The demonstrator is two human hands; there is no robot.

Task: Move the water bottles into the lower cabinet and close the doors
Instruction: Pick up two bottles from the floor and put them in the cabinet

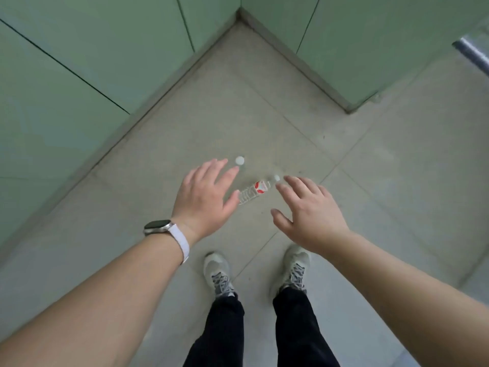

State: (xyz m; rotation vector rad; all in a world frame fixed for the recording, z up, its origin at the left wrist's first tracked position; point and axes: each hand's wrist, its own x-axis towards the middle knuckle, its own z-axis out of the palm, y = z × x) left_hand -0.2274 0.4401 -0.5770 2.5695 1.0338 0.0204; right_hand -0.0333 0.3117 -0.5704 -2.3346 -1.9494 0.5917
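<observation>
A floor (370,181) of large grey-beige tiles, crossed diagonally by thin joints, is seen beneath the left hand (203,194) and the right hand (309,207). Beyond the left hand and out to its left, pale green panels (79,62) divided by dark seams are set above a grey plinth (169,86). Beyond the right hand, further green panels (357,35) are joined to these at an inner corner (239,11). A metal bar (473,53) is glimpsed far out to the right hand's right. Everything is lit softly and evenly.
</observation>
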